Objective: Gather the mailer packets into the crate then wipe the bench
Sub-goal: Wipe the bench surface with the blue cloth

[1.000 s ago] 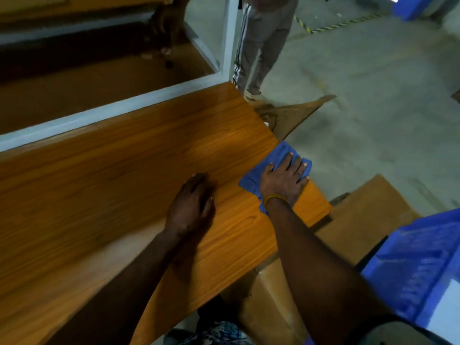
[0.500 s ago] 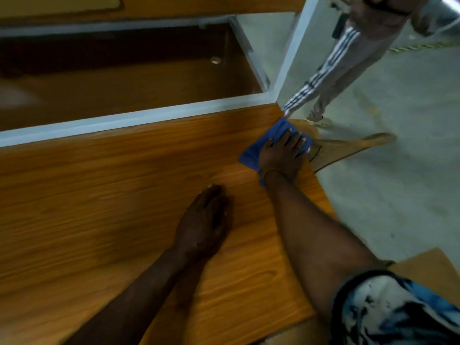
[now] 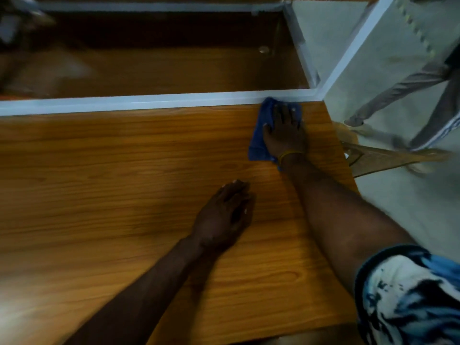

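A blue cloth [image 3: 258,135] lies flat at the far right corner of the wooden bench [image 3: 112,195], against the white frame rail. My right hand [image 3: 285,130] presses down on the cloth, palm flat and fingers spread toward the rail. My left hand [image 3: 224,217] rests flat on the bare bench top nearer to me, holding nothing. No mailer packets and no crate are in view.
A white frame rail [image 3: 149,100] runs along the bench's far edge, with a darker wooden surface behind it. A white post [image 3: 353,46] rises at the right corner. Another person's legs [image 3: 403,90] stand on the grey floor, beside flattened cardboard [image 3: 388,158].
My right hand has slid the blue cloth along the bench's right edge from the near corner up to the far corner by the rail. The left hand stayed planted on the bench.
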### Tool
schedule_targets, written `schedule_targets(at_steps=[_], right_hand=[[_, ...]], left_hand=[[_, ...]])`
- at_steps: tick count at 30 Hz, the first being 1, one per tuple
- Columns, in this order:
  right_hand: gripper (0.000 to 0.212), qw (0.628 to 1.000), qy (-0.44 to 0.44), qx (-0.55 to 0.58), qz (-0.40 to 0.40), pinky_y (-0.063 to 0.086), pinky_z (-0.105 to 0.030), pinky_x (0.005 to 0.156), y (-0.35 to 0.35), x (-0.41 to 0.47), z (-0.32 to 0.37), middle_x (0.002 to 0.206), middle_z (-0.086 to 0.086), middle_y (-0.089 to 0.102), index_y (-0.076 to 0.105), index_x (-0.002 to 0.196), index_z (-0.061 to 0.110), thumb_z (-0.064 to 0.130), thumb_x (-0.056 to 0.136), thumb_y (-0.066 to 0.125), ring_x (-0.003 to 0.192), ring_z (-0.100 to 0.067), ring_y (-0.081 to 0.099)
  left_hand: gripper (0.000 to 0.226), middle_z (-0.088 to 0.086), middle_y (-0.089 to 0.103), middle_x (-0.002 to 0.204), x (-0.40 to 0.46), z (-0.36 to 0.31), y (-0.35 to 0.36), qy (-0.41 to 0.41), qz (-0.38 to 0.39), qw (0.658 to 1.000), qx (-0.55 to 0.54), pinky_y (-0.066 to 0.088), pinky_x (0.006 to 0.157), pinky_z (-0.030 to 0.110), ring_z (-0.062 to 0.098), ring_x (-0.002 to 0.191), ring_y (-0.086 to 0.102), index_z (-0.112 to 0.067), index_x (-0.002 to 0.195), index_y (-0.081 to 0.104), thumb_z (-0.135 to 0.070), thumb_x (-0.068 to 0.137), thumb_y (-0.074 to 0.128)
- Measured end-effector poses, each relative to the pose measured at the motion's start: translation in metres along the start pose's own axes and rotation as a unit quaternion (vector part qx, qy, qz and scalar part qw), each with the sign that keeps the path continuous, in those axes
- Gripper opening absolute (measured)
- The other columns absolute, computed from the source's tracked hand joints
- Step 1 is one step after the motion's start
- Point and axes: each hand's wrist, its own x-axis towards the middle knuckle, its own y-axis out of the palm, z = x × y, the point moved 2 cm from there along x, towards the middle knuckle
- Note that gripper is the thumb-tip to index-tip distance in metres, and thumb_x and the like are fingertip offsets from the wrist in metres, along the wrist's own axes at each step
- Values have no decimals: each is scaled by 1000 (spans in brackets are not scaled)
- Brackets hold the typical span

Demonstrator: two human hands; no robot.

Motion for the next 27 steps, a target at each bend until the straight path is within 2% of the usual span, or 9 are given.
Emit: schedule_targets(at_steps=[2,5,10,12,19,27], right_hand=[[66,998,-64,-7,23,10,-51,122,3,-10,24,166,-4,9,13,158,22,49,101,33,152,-28,5],[65,991,-123,-30,40,6,-48,123,8,-31,53,166,-2,5,12,158,25,49,102,34,153,-26,3],[63,984,-167,-29,50,5,-49,123,16,-77,89,166,-2,6,13,158,25,48,103,34,153,-27,2],[62,982,-183,-15,54,7,-52,122,19,-95,103,166,-3,8,15,158,25,47,103,34,152,-28,3],[62,978,-198,-29,52,9,-53,121,25,-163,140,166,-1,9,16,157,27,48,102,35,152,-26,5],[63,981,-170,-24,93,0,-48,123,26,-254,203,166,5,-6,5,158,30,51,103,29,153,-19,-6]], left_hand=[[53,3,41,154,-13,8,-7,-5,-12,1000,4,20,120,32,18,145,30,-18,141,53,-44,97,40],[51,3,42,154,-35,20,-19,-30,-20,999,15,24,118,32,20,144,33,-19,141,52,-43,97,41],[45,8,46,150,-73,43,-31,-56,-49,997,19,34,116,42,26,139,40,-15,137,56,-22,93,60],[42,10,48,147,-90,48,-38,-66,-69,995,15,36,114,39,27,137,42,-13,133,59,-19,91,61],[37,5,50,144,-160,62,-62,-102,-121,987,23,41,105,32,20,131,46,-13,127,63,-22,92,59],[33,5,50,144,-244,83,-90,-146,-185,972,11,40,103,30,20,130,47,-11,124,63,-18,92,60]])
